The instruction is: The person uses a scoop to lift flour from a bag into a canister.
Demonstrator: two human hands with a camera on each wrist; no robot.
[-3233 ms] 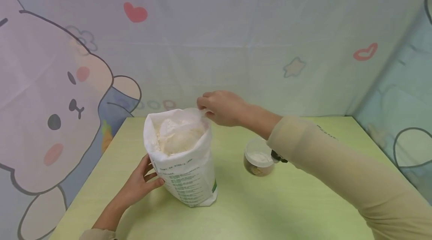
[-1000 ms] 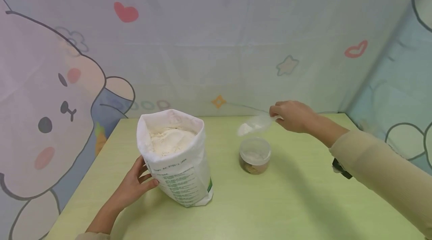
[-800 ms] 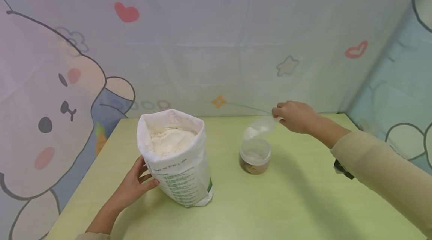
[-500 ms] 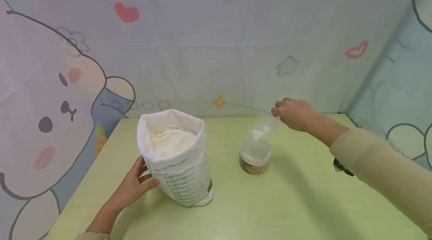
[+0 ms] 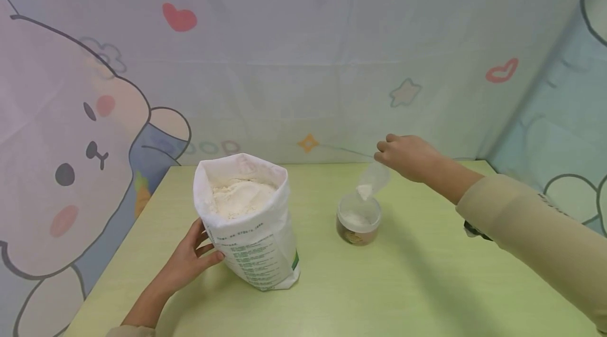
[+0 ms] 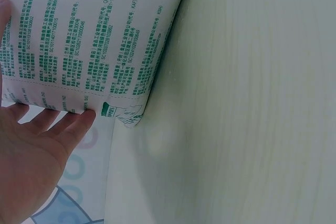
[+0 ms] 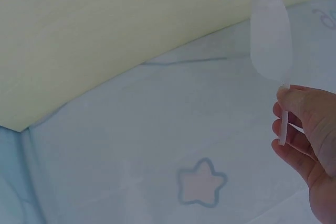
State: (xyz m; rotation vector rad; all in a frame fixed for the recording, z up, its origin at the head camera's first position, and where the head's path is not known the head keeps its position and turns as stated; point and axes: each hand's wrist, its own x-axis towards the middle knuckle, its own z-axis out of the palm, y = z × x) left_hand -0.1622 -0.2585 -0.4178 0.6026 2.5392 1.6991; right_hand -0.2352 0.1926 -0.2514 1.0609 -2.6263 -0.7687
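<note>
Fingers of the right hand (image 5: pixel 407 156) pinch the clear scoop (image 7: pixel 271 45), which slants its powder (image 5: pixel 364 191) down by the jar's (image 5: pixel 359 236) far rim. Best tip slowly, well over the mouth, sparing the table (image 5: pixel 341 289). The left hand (image 5: pixel 188 260), fingers spread, rests against the white bag (image 5: pixel 258 250), clear of the pouring.

On the table (image 5: pixel 360 295), the bag (image 5: pixel 256 245) stood left of the jar (image 5: pixel 359 231), the two apart, with powder (image 5: pixel 244 197) inside the bag. The left hand (image 5: pixel 194 257) was at the bag's left side. The scoop (image 5: pixel 378 175), in the right hand (image 5: pixel 403 155), was above the jar, more powder at its lower end. The curtain (image 5: pixel 303 63) hung behind the table.
</note>
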